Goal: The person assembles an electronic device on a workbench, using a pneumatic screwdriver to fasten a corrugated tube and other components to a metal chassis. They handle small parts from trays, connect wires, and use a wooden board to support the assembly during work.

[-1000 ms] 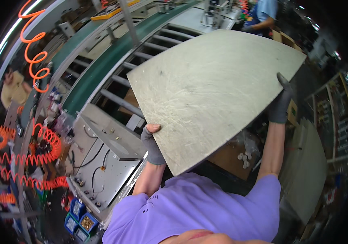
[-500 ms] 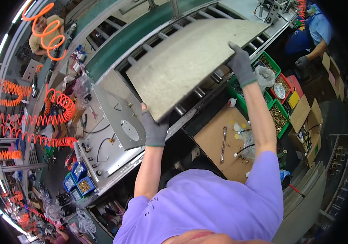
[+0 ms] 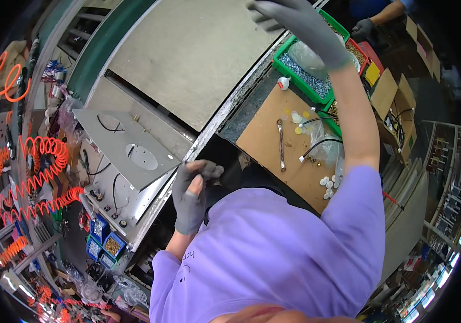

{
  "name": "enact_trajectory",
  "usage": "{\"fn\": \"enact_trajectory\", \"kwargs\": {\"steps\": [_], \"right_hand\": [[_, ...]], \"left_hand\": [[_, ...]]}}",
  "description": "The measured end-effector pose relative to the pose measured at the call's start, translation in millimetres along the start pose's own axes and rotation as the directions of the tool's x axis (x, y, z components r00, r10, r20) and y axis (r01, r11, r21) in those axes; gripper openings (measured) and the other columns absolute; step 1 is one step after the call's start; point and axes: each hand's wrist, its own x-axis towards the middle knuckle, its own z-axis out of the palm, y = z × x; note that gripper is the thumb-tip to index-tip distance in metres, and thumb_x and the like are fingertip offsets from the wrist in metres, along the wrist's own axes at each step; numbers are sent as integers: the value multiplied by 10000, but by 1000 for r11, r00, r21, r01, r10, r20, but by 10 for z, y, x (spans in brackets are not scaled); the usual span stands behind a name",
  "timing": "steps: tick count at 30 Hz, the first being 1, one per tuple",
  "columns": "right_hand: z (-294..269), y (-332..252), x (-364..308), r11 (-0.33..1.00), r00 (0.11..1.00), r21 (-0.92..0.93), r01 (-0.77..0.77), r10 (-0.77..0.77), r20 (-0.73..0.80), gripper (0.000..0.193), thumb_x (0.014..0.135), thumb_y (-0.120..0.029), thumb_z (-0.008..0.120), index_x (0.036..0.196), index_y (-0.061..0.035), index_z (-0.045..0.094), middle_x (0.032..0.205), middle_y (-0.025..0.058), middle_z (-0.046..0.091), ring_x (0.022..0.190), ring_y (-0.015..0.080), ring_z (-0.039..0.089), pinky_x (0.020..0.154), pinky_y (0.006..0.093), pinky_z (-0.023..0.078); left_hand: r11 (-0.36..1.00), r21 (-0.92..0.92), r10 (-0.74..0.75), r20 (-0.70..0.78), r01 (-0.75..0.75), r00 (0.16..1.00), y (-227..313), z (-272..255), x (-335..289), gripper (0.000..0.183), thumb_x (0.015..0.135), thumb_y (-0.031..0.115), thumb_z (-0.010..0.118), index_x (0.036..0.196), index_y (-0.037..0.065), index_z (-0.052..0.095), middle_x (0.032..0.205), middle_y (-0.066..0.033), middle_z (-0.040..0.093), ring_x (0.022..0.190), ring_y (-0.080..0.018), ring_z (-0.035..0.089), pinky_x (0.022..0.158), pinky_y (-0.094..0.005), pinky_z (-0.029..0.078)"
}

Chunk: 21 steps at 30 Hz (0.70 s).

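Note:
My left hand [image 3: 188, 199], in a grey glove with bare thumb and fingertip, is by the bench's front edge. Its fingers are loosely bent and apart, with nothing visible in them. My right hand [image 3: 301, 27], gloved in grey too, reaches out with fingers extended over the near right side of a large pale flat panel [image 3: 187, 59]. I cannot tell whether it touches the panel, which lies flat on the line. Left of the panel, a grey metal plate [image 3: 147, 132] with an oval cutout leans at a tilt, one corner close to my left hand.
A double-ended wrench [image 3: 281, 145] lies on a cardboard sheet [image 3: 262, 124] beside white caps [image 3: 327, 185] and cable ends. Green bins [image 3: 303, 72] of screws stand at right, near an open carton [image 3: 394, 116]. Blue bins [image 3: 113, 245] and orange coiled hoses [image 3: 42, 156] are at left. A co-worker's gloved hand [image 3: 363, 27] shows at upper right.
The panel, held tilted up by both hands before, now lies flat. My left hand has let go and drawn back toward me; my right hand has come off the edge. The view has shifted.

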Motion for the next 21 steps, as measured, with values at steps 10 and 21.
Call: {"fn": "enact_trajectory", "kwargs": {"steps": [10, 21], "right_hand": [[1753, 1349, -2547, 261, 535, -776, -574, 837, -113, 291, 837, -264, 523, 996, -20, 524, 959, 217, 610, 898, 373, 613, 757, 425, 494], [2447, 1400, -2618, 91, 343, -336, -938, 395, -852, 341, 821, -193, 526, 1131, -76, 445, 1058, 185, 519, 943, 336, 583, 748, 460, 493]], "left_hand": [[491, 244, 865, -19, -836, 502, 1159, -1221, -159, 231, 880, 242, 501, 1040, 76, 502, 836, -77, 544, 697, -186, 513, 688, -387, 445], [967, 254, 144, -429, -34, 892, 144, -3280, 1222, 348, 904, 232, 489, 1164, 0, 493, 982, -114, 570, 763, -172, 569, 630, -299, 494]]}}
